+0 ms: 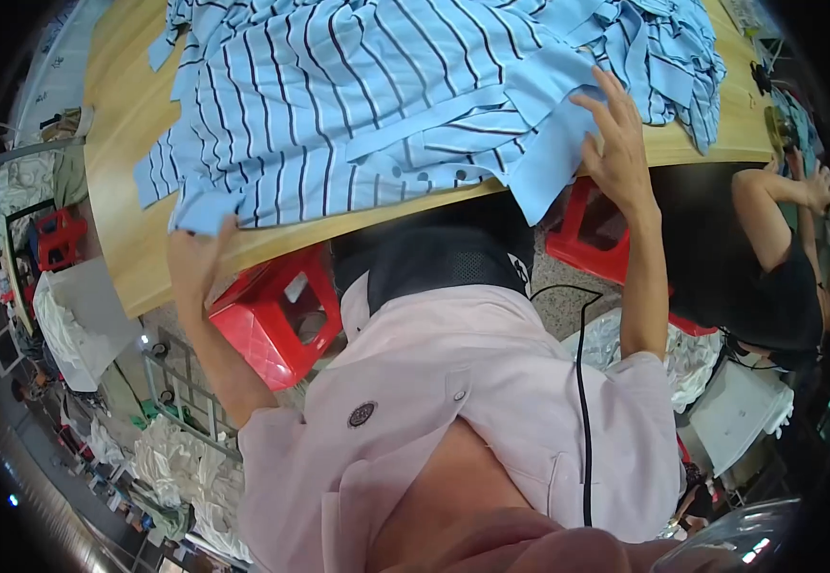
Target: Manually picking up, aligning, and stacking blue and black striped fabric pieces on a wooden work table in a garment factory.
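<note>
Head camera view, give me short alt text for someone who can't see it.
Seen from above, a person in a pink shirt spreads a blue striped shirt on a wooden table, left hand at its lower corner, right hand on its right edge. Red plastic stools stand below the table, and another person sits at right.

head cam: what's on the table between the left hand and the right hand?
In the head view, the striped blue shirt spans the whole stretch from left hand to right hand, its buttoned hem lying along the wooden table edge.
</note>
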The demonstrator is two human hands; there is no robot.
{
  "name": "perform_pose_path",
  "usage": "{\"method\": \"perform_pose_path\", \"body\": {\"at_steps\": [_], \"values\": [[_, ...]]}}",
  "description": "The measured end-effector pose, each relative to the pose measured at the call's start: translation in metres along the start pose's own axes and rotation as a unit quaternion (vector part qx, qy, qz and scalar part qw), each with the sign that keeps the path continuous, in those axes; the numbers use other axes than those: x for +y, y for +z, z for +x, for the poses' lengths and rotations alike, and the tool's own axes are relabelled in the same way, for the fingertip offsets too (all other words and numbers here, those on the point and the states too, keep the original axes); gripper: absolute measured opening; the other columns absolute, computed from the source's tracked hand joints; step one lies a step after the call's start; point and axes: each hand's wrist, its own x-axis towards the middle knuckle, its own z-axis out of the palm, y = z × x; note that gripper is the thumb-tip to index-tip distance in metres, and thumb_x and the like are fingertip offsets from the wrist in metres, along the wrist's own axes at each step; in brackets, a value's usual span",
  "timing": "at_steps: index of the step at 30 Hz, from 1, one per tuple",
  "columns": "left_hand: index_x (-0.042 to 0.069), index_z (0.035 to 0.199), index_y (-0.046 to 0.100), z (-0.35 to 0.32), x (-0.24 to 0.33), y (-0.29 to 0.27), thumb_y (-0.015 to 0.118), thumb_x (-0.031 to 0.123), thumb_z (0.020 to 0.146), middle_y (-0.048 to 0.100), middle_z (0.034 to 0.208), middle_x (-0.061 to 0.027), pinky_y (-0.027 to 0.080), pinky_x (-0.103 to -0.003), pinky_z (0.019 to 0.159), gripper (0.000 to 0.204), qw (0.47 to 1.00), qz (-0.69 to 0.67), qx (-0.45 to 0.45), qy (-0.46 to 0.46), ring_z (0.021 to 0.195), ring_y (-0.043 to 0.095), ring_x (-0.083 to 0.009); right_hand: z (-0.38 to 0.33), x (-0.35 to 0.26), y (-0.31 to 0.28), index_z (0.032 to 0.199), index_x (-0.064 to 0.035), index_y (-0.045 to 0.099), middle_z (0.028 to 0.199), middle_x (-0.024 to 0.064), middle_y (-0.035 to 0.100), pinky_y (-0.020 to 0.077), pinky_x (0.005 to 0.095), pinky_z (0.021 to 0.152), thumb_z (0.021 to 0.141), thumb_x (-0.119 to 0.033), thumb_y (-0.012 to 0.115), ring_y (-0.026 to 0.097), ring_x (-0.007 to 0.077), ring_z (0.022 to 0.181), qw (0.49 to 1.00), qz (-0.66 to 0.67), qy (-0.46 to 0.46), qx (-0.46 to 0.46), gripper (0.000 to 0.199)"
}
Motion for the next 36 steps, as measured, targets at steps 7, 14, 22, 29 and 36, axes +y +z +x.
{"method": "perform_pose_path", "body": {"at_steps": [7,14,22,29,36], "values": [[0.007,0.158,0.039,0.048,0.037,0.076,0.062,0.031,0.110,0.058,0.147,-0.0133,0.049,-0.031,0.086,0.058,0.757,-0.499,0.419,-0.036,0.119,0.066,-0.0236,0.027,0.008,0.051,0.135,-0.0143,0.072,0.149,0.0122,0.062,0.0446,0.0484,0.113,0.089,-0.007,0.079,0.057,0.0339,0.137,0.998,-0.039,-0.002,0.052,0.047],[0.005,0.113,0.077,0.032,0.141,0.124,0.092,0.009,0.083,0.074,0.109,-0.0116,0.055,-0.034,0.082,0.034,0.884,-0.175,0.197,0.387,0.095,0.070,-0.0262,0.019,0.026,0.054,0.123,-0.0086,0.081,0.115,0.0056,0.073,0.0550,0.0282,0.070,0.098,0.005,0.071,0.069,0.0120,0.086,0.957,0.175,0.086,0.217,0.030],[0.007,0.099,0.070,0.050,0.154,0.134,0.080,0.005,0.086,0.072,0.097,-0.0094,0.054,-0.043,0.078,0.017,0.893,-0.094,0.182,0.401,0.089,0.068,-0.0325,0.037,0.026,0.032,0.132,0.0035,0.070,0.112,0.0104,0.077,0.0650,0.0297,0.083,0.115,-0.011,0.057,0.080,0.0193,0.096,0.860,0.435,0.217,0.153,0.026],[0.006,0.091,0.069,0.084,0.165,0.120,0.079,0.002,0.084,0.070,0.087,-0.0082,0.053,-0.041,0.070,0.013,0.857,-0.065,0.319,0.400,0.081,0.068,-0.0304,0.076,0.064,0.042,0.128,-0.0016,0.074,0.111,0.0070,0.078,0.0612,0.0283,0.087,0.110,-0.006,0.064,0.073,0.0104,0.100,0.967,0.156,0.110,0.168,0.022],[0.004,0.098,0.069,0.092,0.152,0.139,0.077,0.004,0.088,0.071,0.091,-0.0083,0.054,-0.039,0.072,0.013,0.904,-0.092,0.208,0.362,0.082,0.069,-0.0285,0.028,0.020,0.053,0.130,-0.0021,0.073,0.144,0.0203,0.064,0.0547,0.0414,0.105,0.099,-0.010,0.077,0.069,0.0330,0.121,0.966,0.158,0.075,0.190,0.032]]}}
